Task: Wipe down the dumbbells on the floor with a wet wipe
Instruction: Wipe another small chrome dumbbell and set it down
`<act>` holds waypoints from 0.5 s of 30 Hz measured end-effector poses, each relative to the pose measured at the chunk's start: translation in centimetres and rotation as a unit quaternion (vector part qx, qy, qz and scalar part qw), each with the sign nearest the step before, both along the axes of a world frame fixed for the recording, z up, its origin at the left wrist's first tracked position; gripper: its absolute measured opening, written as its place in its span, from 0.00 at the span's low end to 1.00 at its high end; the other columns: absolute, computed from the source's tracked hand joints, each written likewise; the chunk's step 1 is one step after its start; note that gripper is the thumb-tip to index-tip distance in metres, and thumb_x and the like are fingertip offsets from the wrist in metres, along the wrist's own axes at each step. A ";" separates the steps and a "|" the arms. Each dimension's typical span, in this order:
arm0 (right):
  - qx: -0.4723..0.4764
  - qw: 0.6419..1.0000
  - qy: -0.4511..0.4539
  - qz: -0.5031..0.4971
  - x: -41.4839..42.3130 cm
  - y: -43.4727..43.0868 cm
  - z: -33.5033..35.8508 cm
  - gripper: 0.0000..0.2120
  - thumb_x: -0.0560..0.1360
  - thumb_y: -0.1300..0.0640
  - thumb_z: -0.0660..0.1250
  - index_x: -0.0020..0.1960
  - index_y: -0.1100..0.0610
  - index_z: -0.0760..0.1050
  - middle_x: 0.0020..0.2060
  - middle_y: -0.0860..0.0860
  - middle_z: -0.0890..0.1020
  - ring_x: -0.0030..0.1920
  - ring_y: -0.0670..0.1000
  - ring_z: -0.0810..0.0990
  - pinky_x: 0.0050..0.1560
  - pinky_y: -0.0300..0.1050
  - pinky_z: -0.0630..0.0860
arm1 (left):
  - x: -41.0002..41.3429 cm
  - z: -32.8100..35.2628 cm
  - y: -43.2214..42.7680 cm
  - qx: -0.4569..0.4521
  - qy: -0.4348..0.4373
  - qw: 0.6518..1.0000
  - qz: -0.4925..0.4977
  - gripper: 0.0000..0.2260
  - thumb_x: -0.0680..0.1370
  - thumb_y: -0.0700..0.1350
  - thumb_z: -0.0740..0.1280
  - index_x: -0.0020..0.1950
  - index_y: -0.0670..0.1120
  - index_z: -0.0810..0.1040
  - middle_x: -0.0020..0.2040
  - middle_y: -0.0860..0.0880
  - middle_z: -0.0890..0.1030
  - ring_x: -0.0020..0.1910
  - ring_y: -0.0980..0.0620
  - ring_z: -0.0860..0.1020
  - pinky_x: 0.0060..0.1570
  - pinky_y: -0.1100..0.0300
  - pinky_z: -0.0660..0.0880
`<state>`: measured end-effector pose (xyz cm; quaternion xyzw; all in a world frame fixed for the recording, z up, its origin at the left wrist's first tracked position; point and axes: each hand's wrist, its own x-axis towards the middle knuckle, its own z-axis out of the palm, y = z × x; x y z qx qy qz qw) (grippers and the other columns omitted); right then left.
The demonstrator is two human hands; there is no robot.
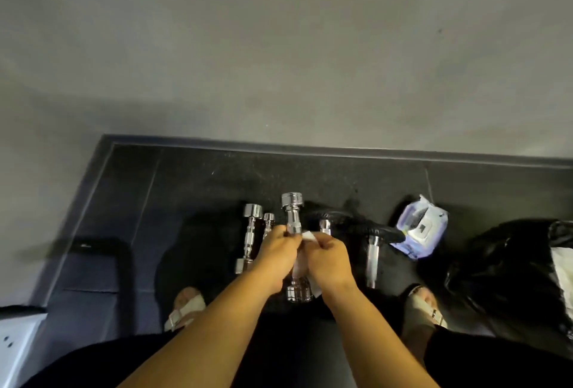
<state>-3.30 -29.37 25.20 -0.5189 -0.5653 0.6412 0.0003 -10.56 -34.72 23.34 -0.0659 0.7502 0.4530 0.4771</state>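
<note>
A chrome dumbbell (293, 210) lies lengthwise on the dark floor, its near end (298, 293) showing between my wrists. My left hand (277, 252) grips its handle. My right hand (327, 259) pinches a white wet wipe (308, 236) against the handle; a corner of the wipe hangs by the near end. To the left lie two more chrome dumbbells (250, 234), one mostly hidden behind my left hand. Another chrome bar (373, 259) lies to the right.
A lilac pack of wet wipes (421, 227) sits at the right, a black plastic bag (508, 266) beyond it. A black weight plate (366, 226) lies behind my right hand. My sandalled feet (186, 307) flank the dumbbells. A grey wall with a baseboard (310, 148) bounds the floor.
</note>
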 end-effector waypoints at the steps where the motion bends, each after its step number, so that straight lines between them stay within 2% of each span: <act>1: 0.000 1.000 -0.010 0.005 -0.4 0.1 -1.3 0.12 0.78 0.62 0.59 0.46 0.54 0.81 0.37 0.54 0.83 0.40 0.55 0.83 0.40 0.48 0.80 | -0.2 -1.5 0.2 -0.011 0.005 1.000 -0.006 0.05 0.79 0.45 0.62 0.50 0.48 0.77 0.50 0.42 0.81 0.52 0.42 0.80 0.56 0.42 0.76; 5: -0.019 0.999 -0.047 0.003 -1.6 0.5 -6.5 0.14 0.78 0.62 0.59 0.40 0.50 0.79 0.36 0.55 0.83 0.41 0.56 0.83 0.45 0.55 0.81 | -1.2 -6.6 0.8 -0.061 0.014 0.997 -0.042 0.07 0.80 0.46 0.60 0.54 0.47 0.76 0.50 0.44 0.80 0.50 0.45 0.80 0.53 0.46 0.78; 9: -0.051 0.996 -0.071 0.012 -2.9 0.9 -11.5 0.15 0.78 0.63 0.58 0.38 0.49 0.78 0.37 0.55 0.83 0.43 0.58 0.83 0.47 0.57 0.81 | -2.4 -11.5 1.3 -0.085 0.022 0.994 -0.069 0.08 0.81 0.44 0.59 0.58 0.45 0.73 0.52 0.45 0.79 0.48 0.48 0.78 0.37 0.59 0.74; 15: -0.087 0.989 -0.115 0.032 -5.3 1.9 -19.1 0.15 0.76 0.63 0.58 0.37 0.50 0.77 0.40 0.58 0.83 0.43 0.60 0.83 0.48 0.60 0.80 | -4.2 -18.8 2.0 -0.102 -0.010 0.992 -0.073 0.08 0.80 0.42 0.60 0.59 0.44 0.73 0.53 0.44 0.79 0.50 0.47 0.79 0.43 0.56 0.78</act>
